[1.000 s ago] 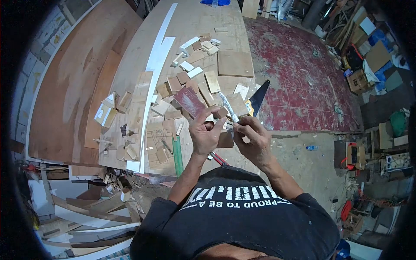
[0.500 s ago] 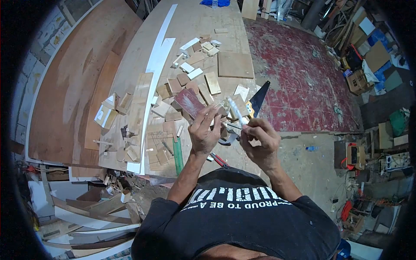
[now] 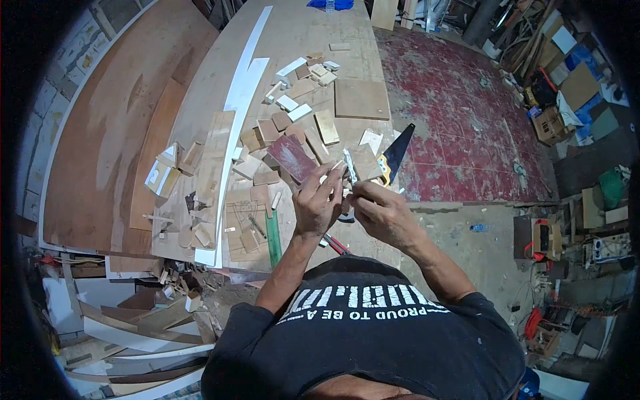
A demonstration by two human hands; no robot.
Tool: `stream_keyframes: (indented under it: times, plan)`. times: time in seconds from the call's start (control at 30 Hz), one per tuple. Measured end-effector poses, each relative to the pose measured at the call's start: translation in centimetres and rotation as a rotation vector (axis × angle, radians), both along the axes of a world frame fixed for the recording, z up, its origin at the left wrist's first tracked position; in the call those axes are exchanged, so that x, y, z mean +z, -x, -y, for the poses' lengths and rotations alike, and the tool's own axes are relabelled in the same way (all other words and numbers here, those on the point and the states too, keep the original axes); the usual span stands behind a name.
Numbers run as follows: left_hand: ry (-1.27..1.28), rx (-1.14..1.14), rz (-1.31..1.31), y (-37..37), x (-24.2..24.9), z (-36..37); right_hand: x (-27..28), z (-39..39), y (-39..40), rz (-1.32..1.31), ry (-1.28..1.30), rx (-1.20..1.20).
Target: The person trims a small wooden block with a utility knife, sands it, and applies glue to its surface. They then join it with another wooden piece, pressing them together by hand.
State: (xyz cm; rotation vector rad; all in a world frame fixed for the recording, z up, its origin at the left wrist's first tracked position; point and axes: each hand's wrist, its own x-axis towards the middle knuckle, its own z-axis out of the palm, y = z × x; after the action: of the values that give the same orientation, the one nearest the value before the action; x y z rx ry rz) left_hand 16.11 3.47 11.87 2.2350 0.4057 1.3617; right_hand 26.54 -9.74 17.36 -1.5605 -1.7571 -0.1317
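Note:
My left hand [image 3: 318, 205] is closed, its fingers pinching a small pale piece [image 3: 339, 165] that looks like wood and is mostly covered by the fingers. My right hand [image 3: 385, 212] is closed around a slender white tube [image 3: 349, 167], which points up and away from me beside that small piece. Both hands are close together above the near side of the workbench [image 3: 300, 27]. Just beyond my left hand lies a dark red sheet of sandpaper [image 3: 292, 157]. A wooden block [image 3: 366, 162] is beyond my right hand.
Several wood offcuts [image 3: 270, 131] lie across the bench. A handsaw [image 3: 399, 155] with a yellow handle rests at the right edge. A green strip [image 3: 274, 240] and red-handled tool [image 3: 337, 245] lie nearest my body. A small wooden model [image 3: 163, 172] stands at left.
My right hand has moved left and slightly down, bringing the white tube beside the small piece in my left hand. My left hand has shifted only slightly.

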Motion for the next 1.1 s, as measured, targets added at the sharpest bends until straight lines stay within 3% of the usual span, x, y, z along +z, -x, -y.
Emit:
stream_keyframes:
  times: [0.27, 0.33, 0.4, 0.43, 0.47, 0.53, 0.67, 0.77, 0.83, 1.1]
  plan:
    - [0.017, 0.011, -0.005, -0.4, -0.9, -0.4, 1.9, 2.1, -0.3, 0.027, -0.002, 0.1]
    - [0.024, 0.021, 0.036, -0.2, -1.2, -0.6, 3.0, 3.3, -0.7, -0.137, -0.099, -0.026]
    - [0.792, -0.098, -0.052, 0.3, -1.4, -0.4, 3.3, 4.0, -1.9, -0.28, -0.174, -0.136]
    - [0.903, -0.276, 0.205, -0.1, -1.4, -0.2, 2.5, 3.7, -1.9, -0.503, -0.243, -0.149]
    - [0.905, -0.279, 0.2, -0.1, -1.2, -0.2, 1.4, 3.3, -1.8, -0.726, -0.313, -0.162]
    - [1.048, -0.49, 0.265, 0.1, -0.8, -0.7, -0.7, 2.2, -2.0, -0.896, -0.32, -0.084]
    - [1.322, -0.665, 0.323, 0.7, 0.0, -0.6, -2.4, 0.2, 0.7, -1.096, -0.277, -0.079]
    - [1.341, -0.702, 0.332, 0.9, -1.2, -0.8, -2.3, -1.1, 1.1, -0.996, -0.327, -0.077]
    - [1.368, -0.723, 0.337, 1.2, -0.9, -0.8, -2.4, -1.2, 0.7, -0.688, -0.165, -0.169]
    - [1.642, -0.775, 0.515, 1.4, -0.4, -0.2, -2.0, 0.4, -0.1, -0.502, -0.053, -0.122]
